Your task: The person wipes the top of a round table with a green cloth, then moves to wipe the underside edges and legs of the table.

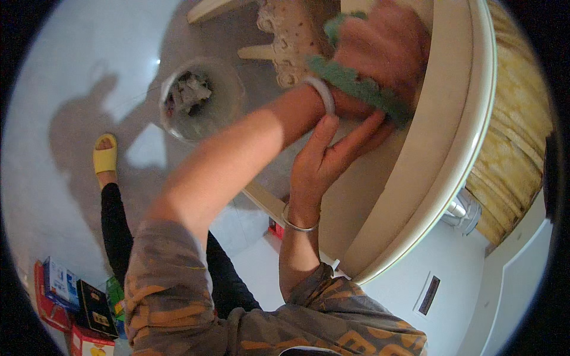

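Observation:
My left hand (pixel 383 50) reaches up and right across the view and is closed round a fuzzy green cloth (pixel 356 83). The hand is slightly blurred, pressed close to the cream inner panel (pixel 380 178) of a round-edged piece of furniture (pixel 457 160). Below the left wrist, which wears a pale bangle (pixel 323 94), is my right hand (pixel 317 157). Its fingers are stretched out with the thumb apart, and the fingertips lie by the lower end of the cloth. Whether they touch the cloth or the panel, I cannot tell. A thin silver bangle (pixel 300 224) circles the right wrist.
A clear bin (pixel 178 127) with crumpled waste stands on the floor at the left. Carved cream furniture (pixel 291 44) is at the top. Several coloured boxes (pixel 89 305) sit at the lower left. Gold patterned fabric (pixel 510 136) lies beyond the curved edge, near a clear container (pixel 466 212).

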Motion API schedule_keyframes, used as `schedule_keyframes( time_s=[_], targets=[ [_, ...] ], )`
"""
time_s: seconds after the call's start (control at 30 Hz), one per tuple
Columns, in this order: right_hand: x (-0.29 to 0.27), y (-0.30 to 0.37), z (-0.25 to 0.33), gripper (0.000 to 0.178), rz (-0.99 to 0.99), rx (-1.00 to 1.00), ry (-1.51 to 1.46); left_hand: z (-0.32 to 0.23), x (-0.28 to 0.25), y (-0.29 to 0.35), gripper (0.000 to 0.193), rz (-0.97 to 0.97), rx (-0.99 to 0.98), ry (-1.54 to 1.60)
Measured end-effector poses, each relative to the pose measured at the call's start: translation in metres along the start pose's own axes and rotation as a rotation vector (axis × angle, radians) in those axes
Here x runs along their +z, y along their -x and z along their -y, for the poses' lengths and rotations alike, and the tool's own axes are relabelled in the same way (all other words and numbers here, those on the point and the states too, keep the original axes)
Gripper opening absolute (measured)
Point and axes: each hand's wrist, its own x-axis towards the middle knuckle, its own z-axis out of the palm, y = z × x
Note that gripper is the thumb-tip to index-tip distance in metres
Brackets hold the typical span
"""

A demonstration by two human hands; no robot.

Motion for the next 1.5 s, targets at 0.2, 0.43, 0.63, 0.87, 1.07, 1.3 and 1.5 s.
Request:
schedule_keyframes(
  time_s=[0.2,0.43,0.63,0.87,1.07,1.3,1.5],
  targets=[
    [-0.023,0.022,-0.028,0.071,-0.016,-0.156,-0.087,-0.008,0.027,0.007,0.031,-0.108,-0.019,0.001],
    [-0.106,0.168,-0.091,0.071,0.289,-0.067,0.053,-0.073,0.149,0.172,0.030,-0.134,-0.268,0.144],
    [-0.179,0.268,-0.127,0.037,0.501,0.189,0.023,-0.140,0.240,0.324,0.030,0.133,-0.560,0.295],
    [-0.185,0.245,-0.105,0.062,0.619,0.585,-0.071,-0.143,0.219,0.297,0.030,0.216,-0.539,0.255],
    [-0.108,0.146,-0.047,0.063,0.415,0.362,-0.207,-0.102,0.124,0.153,0.030,0.088,-0.396,0.060],
    [-0.153,0.058,0.028,0.038,0.481,-0.241,-0.372,-0.047,-0.031,-0.027,0.034,-0.523,-0.605,0.432],
    [-0.181,-0.035,0.047,0.024,0.211,-0.306,0.002,-0.038,-0.056,-0.050,0.036,-0.734,-0.515,0.598]
  ],
)
